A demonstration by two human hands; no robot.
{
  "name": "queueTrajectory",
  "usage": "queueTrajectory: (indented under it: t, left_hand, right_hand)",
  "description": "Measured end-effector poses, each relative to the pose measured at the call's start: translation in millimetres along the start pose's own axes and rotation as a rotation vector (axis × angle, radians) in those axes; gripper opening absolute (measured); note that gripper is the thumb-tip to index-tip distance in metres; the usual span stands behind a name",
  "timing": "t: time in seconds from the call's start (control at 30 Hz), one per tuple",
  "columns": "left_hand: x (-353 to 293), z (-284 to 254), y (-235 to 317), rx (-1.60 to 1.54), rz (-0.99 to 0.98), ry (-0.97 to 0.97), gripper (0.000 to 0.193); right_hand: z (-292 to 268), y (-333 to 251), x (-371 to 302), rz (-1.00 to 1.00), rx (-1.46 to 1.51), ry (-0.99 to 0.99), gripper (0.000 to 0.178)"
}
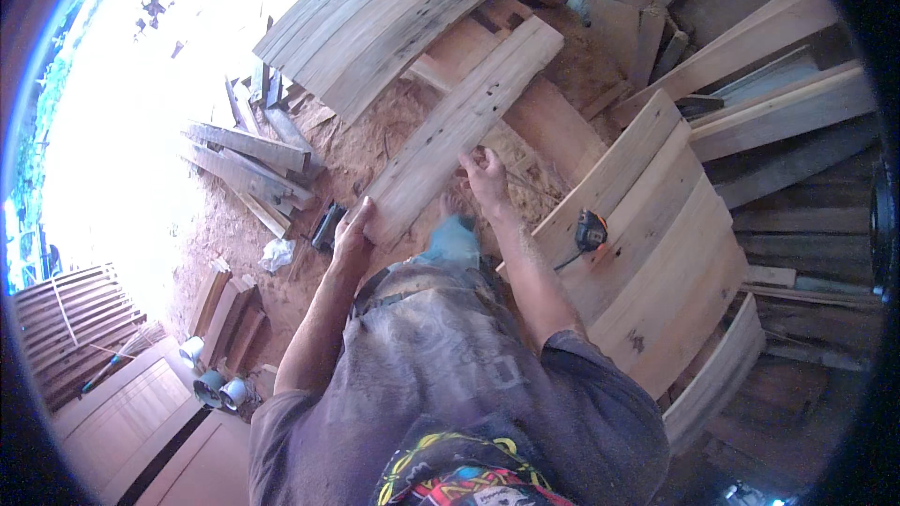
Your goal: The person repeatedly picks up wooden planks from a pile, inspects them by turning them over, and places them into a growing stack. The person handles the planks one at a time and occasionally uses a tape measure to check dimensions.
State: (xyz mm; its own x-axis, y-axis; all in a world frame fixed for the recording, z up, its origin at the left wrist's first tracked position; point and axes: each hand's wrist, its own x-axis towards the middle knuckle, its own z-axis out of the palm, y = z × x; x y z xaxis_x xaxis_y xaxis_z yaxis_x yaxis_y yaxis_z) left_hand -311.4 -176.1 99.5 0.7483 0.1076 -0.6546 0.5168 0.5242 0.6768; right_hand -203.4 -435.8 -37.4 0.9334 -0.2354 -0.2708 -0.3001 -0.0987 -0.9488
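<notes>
A long pale plank [459,126] with dark spots along one edge slants away in front of me. At its near left end, my left hand [353,232] is closed on the wood, thumb on top. My right hand [485,176] is beside the plank's right edge, its fingers pinched together. Whatever is in that pinch is too small to make out. A black tape measure [591,230] with an orange edge lies on the joined boards [647,253] to my right. Close by my left hand is a dark cylindrical object [326,227].
Another wide board panel [384,14] lies beyond the plank. Offcuts [248,159] are piled on the dusty ground at left, near a crumpled plastic piece [277,254]. Several cans [208,384] stand at lower left by panelled doors [131,403]. Long timbers [778,117] are stacked at right.
</notes>
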Motion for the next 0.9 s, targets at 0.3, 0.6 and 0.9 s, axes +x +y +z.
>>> queueTrajectory:
  t: [0.3, 0.6, 0.9]
  left_hand:
    - [55, -32, 5, -0.323, -0.440, -0.009, 0.035]
    - [85, -23, 20, -0.250, -0.368, -0.070, 0.040]
    - [147, 11, 33, -0.040, -0.159, -0.185, 0.042]
  right_hand:
    - [20, -146, 22, -0.061, 0.134, -0.067, 0.053]
    - [25, -173, 47, -0.105, -0.139, 0.012, 0.057]
    - [-28, -124, 114, 0.255, -0.368, -0.262, 0.047]
